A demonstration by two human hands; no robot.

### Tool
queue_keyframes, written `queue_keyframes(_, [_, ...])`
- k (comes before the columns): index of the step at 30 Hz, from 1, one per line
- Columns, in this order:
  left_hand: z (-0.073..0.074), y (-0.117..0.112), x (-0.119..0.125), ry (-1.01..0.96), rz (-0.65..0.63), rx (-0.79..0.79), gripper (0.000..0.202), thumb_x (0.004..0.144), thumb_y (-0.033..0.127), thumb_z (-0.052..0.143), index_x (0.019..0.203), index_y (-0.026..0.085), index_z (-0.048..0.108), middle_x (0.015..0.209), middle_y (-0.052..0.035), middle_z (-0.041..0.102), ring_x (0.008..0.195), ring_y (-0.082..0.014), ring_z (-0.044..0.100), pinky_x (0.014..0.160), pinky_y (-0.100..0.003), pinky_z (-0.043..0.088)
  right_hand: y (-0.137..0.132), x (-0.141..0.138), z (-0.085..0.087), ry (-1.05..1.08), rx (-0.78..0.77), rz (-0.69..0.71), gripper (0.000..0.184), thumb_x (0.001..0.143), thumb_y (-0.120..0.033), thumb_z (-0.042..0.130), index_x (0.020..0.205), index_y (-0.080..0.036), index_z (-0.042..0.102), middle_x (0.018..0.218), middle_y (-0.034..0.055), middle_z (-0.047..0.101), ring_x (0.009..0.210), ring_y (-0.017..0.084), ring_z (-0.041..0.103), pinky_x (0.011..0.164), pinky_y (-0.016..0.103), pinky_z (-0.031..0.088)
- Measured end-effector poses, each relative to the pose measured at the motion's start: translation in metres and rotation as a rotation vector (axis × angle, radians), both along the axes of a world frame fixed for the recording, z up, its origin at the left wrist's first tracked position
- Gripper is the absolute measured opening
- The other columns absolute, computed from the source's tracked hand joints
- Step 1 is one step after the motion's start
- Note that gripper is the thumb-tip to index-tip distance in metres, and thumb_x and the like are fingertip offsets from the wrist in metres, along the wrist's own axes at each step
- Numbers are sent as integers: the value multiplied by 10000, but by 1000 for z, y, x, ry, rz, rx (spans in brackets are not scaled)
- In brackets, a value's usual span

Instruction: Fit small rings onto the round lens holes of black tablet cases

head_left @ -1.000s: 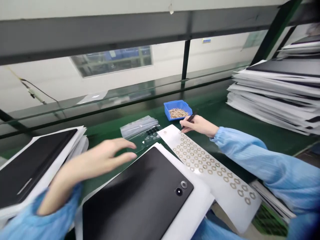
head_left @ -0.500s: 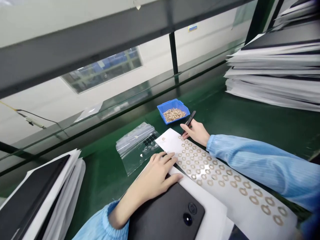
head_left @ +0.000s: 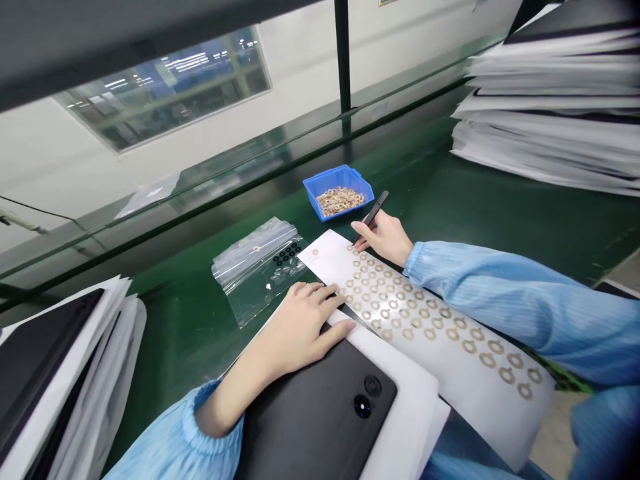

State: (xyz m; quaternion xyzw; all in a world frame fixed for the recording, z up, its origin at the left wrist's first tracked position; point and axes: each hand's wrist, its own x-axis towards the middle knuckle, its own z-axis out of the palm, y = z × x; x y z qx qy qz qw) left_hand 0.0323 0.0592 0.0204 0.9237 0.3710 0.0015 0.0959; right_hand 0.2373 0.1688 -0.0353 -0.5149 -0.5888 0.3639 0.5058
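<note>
My right hand grips a pair of black tweezers, their lower end down at the far edge of a white sheet. Rows of tan ring-shaped pieces are stuck or laid on that sheet, and a single ring lies apart near its far left corner. My left hand rests with fingers spread on a black flat panel with two round lens-like spots. Its fingertips reach the sheet's left edge. White paper lies under the panel.
A blue bin of loose tan rings stands beyond the sheet. Left of it lies a clear zip bag with small black rings on it. Stacks of black panels and white sheets stand at the left and right on the green table.
The camera view has tilted down, so everything sits higher and slightly left in the picture. Both hands keep nearly the same place on the sheet and panel.
</note>
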Motion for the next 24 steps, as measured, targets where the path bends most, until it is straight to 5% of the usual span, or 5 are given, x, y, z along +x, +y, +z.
queue_keyframes(7, [-1,-1,3,49,1,26,445,946,455,309,1258,205,505,1343,-71,473,1194,-262,435,990,-444,282,1,-1,2,39,-8,10,186,785,-206,600,739,-192,420,501,-25,566,446,169,631,383,231,517])
queue_keyframes(11, [-4,-1,6,45,23,29,484,948,466,285,1268,171,497,1356,-104,453,1206,-295,415,982,-483,281,-10,-2,18,102,-12,65,161,829,-233,563,735,-171,448,549,-26,581,481,127,630,428,195,518])
queue_keyframes(15, [-5,2,4,5,16,24,419,955,406,297,1210,178,538,1313,-87,492,1235,-294,370,1007,-484,269,-49,-13,49,207,-81,494,203,839,-289,548,716,-146,474,587,-25,597,478,93,616,469,186,513])
queue_keyframes(19, [0,-16,-8,-45,48,53,367,959,276,279,1225,128,484,1335,-114,432,1288,-263,283,1056,-454,253,-91,-23,56,205,-425,1018,222,796,-338,582,731,-158,470,544,-42,588,402,94,582,391,179,484])
queue_keyframes(24, [6,-64,-23,-153,77,60,231,914,145,387,1132,139,461,1267,-113,437,1274,-215,308,1069,-376,295,-106,-26,39,264,-659,1114,214,813,-348,538,737,-186,421,454,-68,551,332,89,531,329,169,452])
